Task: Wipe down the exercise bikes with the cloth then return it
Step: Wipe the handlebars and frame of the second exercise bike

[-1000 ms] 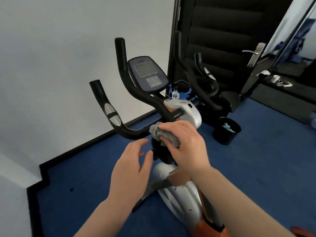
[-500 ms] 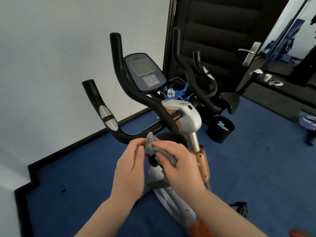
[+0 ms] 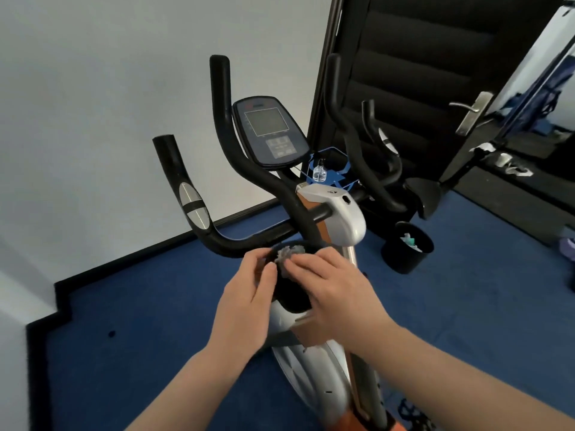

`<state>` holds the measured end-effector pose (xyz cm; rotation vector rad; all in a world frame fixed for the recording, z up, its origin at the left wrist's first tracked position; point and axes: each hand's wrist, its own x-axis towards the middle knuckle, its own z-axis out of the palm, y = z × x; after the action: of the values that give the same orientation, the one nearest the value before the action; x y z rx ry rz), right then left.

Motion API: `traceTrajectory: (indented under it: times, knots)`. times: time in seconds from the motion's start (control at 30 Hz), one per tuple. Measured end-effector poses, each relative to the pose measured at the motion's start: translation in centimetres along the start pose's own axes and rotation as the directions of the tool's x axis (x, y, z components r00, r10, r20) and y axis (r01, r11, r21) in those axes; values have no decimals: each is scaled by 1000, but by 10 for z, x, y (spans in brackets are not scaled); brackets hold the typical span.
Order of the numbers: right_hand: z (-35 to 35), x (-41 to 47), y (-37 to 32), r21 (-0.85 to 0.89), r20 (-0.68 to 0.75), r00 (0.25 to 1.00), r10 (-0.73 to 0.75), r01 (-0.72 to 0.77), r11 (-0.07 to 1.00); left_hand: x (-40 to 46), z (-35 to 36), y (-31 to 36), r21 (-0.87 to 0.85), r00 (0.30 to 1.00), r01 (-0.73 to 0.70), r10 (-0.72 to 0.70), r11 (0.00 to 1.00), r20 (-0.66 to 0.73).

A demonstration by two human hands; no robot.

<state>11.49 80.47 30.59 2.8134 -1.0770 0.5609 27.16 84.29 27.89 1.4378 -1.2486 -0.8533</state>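
1. Grey cloth (image 3: 287, 254) sat bunched at frame centre, against the black knob (image 3: 291, 295) just below the exercise bike's (image 3: 337, 219) handlebar (image 3: 249, 241).
2. Right hand (image 3: 334, 298) came in from 5 o'clock, fingers curled over the cloth, pressing it on the knob.
3. Left hand (image 3: 245, 301) came in from 7 o'clock, fingertips pinching the cloth's left edge; grip partly hidden, probably a light pinch.
4. Console (image 3: 270, 130) at 12 o'clock of the hands, tilted.
5. Black bin (image 3: 407, 248) at 3 o'clock on blue carpet (image 3: 149, 321), near a second bike (image 3: 370, 157).
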Motion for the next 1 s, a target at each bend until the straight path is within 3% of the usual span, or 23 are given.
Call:
traceTrajectory:
  times: [0.1, 0.23, 0.37, 0.47, 0.57, 0.63, 0.7, 0.77, 0.9, 1.0]
  knots:
    - [-10, -15, 18, -92, 11, 997, -79, 79, 993, 2, 2, -3, -9, 1000, 16, -16, 1000, -9]
    - [-11, 22, 9, -16, -183, 983, -25, 22, 1000, 1, 9, -2, -36, 999, 21, -22, 999, -33]
    - [-1, 18, 11, -176, -132, 990, -44, 20, 984, 4, 2, 0, 31, 999, 26, -27, 999, 31]
    - [-7, -2, 21, -143, -173, 985, 26, -52, 988, 6, -2, 0, 56, 996, 19, -24, 998, 81]
    - [-17, 12, 14, 45, -243, 958, 150, -143, 989, 5, 2, 0, 31, 999, 27, -28, 999, 47]
    - [-20, 31, 7, 117, -207, 955, 214, -193, 974, 4, 7, 0, 11, 999, 32, -32, 999, 21]
    - [-15, 39, 3, 66, -104, 966, 236, -230, 971, 4, 9, 0, 1, 999, 38, -38, 999, 12]
    - [-11, 33, 5, 53, -93, 959, 269, -265, 963, 5, 7, -2, 18, 999, 35, -35, 999, 33]
    - [-2, 11, 6, 218, -251, 872, 421, -373, 902, 7, 5, -3, 43, 997, 24, -27, 999, 70]
    - [5, -1, -8, 452, -241, 713, 658, -518, 727, 8, 6, -4, 28, 997, 44, -45, 999, 61]
